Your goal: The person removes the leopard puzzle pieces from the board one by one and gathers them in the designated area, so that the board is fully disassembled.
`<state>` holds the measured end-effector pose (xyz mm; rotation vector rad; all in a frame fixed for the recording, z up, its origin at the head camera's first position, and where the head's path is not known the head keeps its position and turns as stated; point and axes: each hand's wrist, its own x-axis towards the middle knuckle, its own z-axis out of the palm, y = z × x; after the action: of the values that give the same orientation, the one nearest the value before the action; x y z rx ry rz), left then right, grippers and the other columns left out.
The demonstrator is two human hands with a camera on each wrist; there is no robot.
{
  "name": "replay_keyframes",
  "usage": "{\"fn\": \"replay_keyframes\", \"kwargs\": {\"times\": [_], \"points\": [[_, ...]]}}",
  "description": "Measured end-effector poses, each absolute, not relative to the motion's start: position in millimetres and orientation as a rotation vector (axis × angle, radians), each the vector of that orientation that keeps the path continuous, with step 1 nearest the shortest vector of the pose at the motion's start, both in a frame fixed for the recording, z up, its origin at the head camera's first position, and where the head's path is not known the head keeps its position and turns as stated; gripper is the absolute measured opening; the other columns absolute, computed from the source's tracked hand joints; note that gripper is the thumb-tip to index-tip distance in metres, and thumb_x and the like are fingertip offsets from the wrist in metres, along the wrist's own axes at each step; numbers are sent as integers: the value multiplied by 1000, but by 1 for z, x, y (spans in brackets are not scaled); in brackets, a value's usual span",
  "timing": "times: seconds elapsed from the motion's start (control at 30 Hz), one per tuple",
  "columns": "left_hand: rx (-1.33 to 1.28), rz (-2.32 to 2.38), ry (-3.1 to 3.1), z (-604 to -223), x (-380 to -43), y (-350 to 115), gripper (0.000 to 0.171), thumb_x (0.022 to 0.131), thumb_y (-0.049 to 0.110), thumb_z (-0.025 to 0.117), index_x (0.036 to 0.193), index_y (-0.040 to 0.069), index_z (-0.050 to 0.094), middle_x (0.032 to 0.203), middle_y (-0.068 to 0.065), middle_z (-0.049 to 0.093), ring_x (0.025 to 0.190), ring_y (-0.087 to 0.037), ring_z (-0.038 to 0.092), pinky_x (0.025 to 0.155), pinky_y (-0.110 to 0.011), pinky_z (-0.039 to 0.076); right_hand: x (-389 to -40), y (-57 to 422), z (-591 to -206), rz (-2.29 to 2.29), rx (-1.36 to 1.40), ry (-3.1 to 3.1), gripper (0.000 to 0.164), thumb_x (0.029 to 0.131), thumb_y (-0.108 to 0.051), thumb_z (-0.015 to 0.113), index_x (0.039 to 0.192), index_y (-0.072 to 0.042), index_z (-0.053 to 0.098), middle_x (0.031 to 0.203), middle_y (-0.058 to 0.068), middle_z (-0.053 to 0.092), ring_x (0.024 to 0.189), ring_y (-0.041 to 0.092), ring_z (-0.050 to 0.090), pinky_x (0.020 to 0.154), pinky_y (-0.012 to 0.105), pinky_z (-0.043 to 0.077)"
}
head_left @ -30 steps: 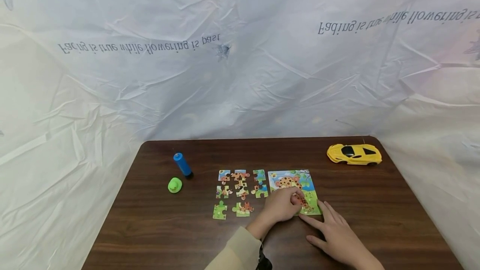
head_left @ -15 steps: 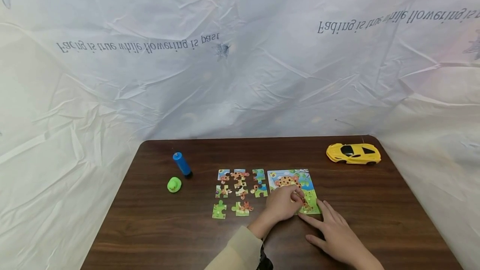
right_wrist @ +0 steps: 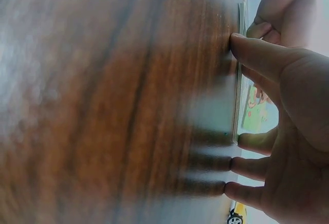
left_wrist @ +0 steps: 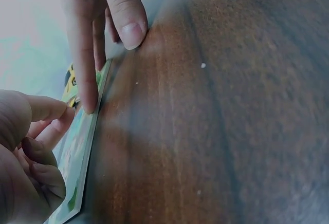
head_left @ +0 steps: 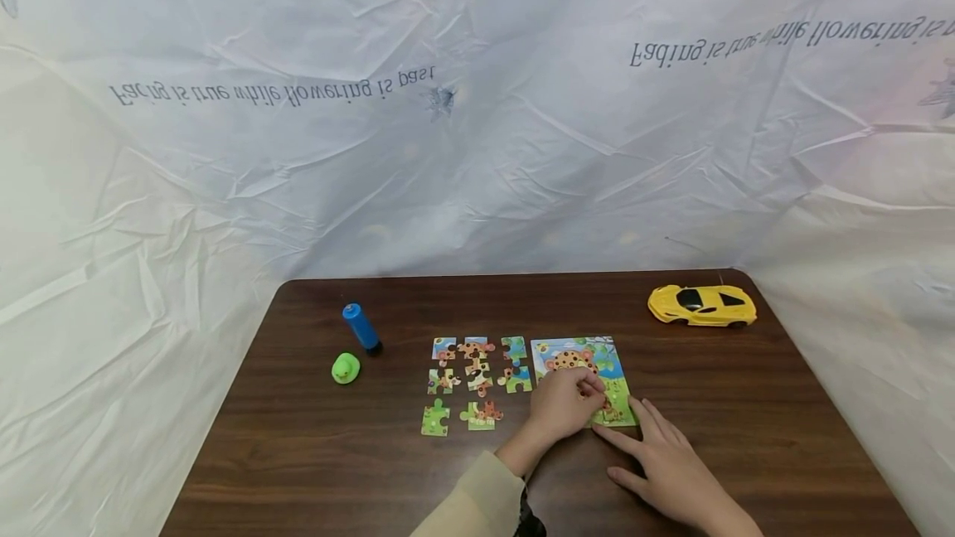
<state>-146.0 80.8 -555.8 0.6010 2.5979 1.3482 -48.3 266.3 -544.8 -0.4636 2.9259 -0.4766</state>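
My left hand [head_left: 563,402] reaches over the lower part of a square cartoon-leopard puzzle board [head_left: 619,360]. Its thumb and index finger meet low over the board, pinching a green puzzle piece [right_wrist: 255,115], seen between the right fingers in the right wrist view; most of that grip is hidden. With spread, fairly straight fingers, my right hand [head_left: 675,466] touches the board's near right corner, its thumb resting on the wood. The left wrist view has the right index finger [left_wrist: 86,88] along the board's edge. Several loose puzzle pieces [head_left: 477,374] lie in rows left of the board.
A yellow toy car [head_left: 703,307] stands at the back right of the dark wooden table [head_left: 321,471]. On the left lie a blue cylinder with a black end [head_left: 361,327] and a small green rubber duck [head_left: 346,368]. A pale printed curtain [head_left: 477,189] hangs behind the table.
My left fingertips have shifted very slightly over the board, uncovering a little more of its lower right. The right hand and the loose pieces stay in place.
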Motion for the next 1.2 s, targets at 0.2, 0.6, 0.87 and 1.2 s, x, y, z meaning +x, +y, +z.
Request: {"fn": "replay_keyframes", "kwargs": {"times": [0.2, 0.6, 0.87, 1.2], "points": [[557, 1420, 2553, -547, -146, 63, 5, 97, 28, 75, 97, 26, 79, 86, 19, 69, 71, 3, 58, 64, -25, 48, -49, 266, -544, -474, -457, 2931, 54, 92, -47, 76, 144, -39, 64, 159, 29, 35, 143, 57, 34, 99, 73, 38], [485, 1490, 2515, -528, -148, -7, 5, 95, 25, 76, 98, 23, 80, 87, 17, 70, 81, -3, 64, 75, -31, 52, -49, 265, -545, -468, -426, 2889, 56, 92, -49, 75, 146, -40, 61, 161, 29, 32, 144, 57, 32, 101, 74, 36], [406, 1448, 2506, -525, -145, -45, 5, 96, 23, 75, 98, 21, 79, 87, 12, 71, 71, -8, 64, 67, -34, 52, -49, 266, -544, -474, -438, 2891, 57, 93, -49, 75, 147, -40, 60, 161, 29, 32, 144, 57, 32, 101, 74, 36], [389, 1296, 2563, -542, -145, -55, 5, 95, 22, 75, 96, 19, 79, 85, 13, 71, 71, -6, 64, 65, -33, 52, -49, 264, -543, -460, -430, 2897, 57, 92, -48, 76, 146, -40, 61, 161, 29, 33, 144, 57, 32, 101, 74, 37]]}}
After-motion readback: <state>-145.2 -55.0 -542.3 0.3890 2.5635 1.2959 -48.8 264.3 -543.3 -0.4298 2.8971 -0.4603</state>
